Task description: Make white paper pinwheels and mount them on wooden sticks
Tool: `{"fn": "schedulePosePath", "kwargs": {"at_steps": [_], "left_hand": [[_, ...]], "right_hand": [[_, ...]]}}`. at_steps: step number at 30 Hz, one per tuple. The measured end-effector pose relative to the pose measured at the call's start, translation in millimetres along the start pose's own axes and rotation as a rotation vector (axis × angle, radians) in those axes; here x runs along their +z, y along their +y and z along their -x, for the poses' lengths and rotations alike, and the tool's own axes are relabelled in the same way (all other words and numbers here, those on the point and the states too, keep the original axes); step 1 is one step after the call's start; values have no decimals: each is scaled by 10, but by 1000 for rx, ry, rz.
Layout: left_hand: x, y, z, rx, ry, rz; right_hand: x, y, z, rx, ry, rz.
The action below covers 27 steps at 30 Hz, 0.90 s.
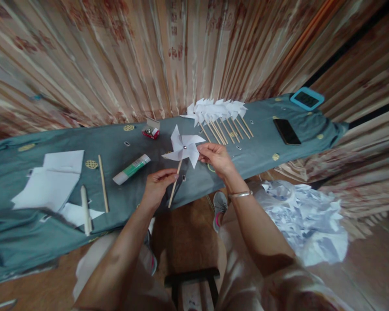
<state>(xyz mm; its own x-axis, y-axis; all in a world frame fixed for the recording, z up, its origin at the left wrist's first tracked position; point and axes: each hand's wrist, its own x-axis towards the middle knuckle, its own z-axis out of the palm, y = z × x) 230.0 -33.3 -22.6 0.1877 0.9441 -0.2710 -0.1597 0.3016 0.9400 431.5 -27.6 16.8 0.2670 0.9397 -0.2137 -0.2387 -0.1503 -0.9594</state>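
A white paper pinwheel [188, 150] on a wooden stick is held over the front half of the table, a round metal pin at its centre. My left hand [156, 185] is closed, pinching the stick just below the blades. At the pinwheel's right side, my right hand [218, 157] has its thumb and fingers closed at the edge of a blade. Part of a yellow-green ring shows beneath the right hand; its kind is hidden. Behind, several finished white pinwheels [218, 110] lie in an overlapping row, sticks towards me.
On the green cloth [168, 194] lie a glue stick [131, 169], a small open red box [151, 132], a loose wooden stick [103, 183], white paper sheets [56, 183], a white pen-like tool [85, 209], a phone [287, 131] and a blue-framed clock [307, 98]. A bag of paper scraps [306, 220] stands right.
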Motion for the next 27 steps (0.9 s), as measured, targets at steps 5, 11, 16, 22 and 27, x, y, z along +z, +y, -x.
{"fn": "schedulePosePath", "kwargs": {"at_steps": [5,11,16,22,27], "left_hand": [[6,-3,-7,0,24,17],[13,-4,-10,-16,42,37],[25,-7,-15,-20,58,58],[34,-8,-16,-13,64,93],[41,0,-21,-13,81,105]], "right_hand": [[23,25,10,25,-20,-30],[55,29,45,74,-79,-84],[113,39,78,123,-90,-136],[201,82,120,154,-105,-99],[133,29,157,113,-212,61]]}}
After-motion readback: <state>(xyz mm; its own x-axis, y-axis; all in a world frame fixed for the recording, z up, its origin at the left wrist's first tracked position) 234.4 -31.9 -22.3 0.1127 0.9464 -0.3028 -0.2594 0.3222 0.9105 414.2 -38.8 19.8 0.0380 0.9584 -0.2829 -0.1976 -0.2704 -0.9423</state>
